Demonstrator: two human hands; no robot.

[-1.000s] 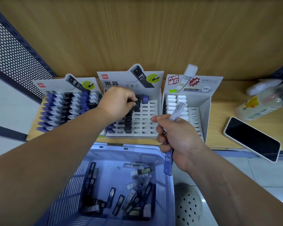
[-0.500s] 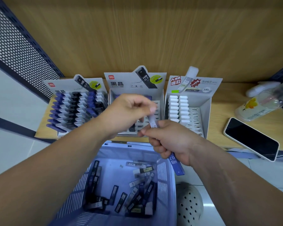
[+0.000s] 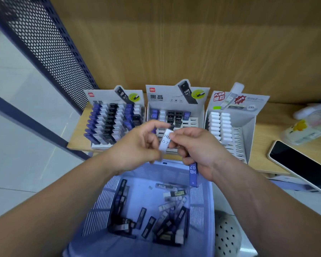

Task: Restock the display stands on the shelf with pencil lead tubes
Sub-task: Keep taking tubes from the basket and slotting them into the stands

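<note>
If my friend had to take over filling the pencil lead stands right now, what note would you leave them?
Hands: the left hand seems to pinch the white pencil lead tube marked HB 07. The right hand pinches it too and grips a blue pencil lead tube.
Done: the left stand is nearly full. The middle stand is filled only at the back. The right stand has two columns of white tubes.
Left: slot both held tubes, then the loose tubes in the purple basket.

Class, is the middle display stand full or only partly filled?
Partly filled: the middle display stand has bare slots right of its tubes.
</note>
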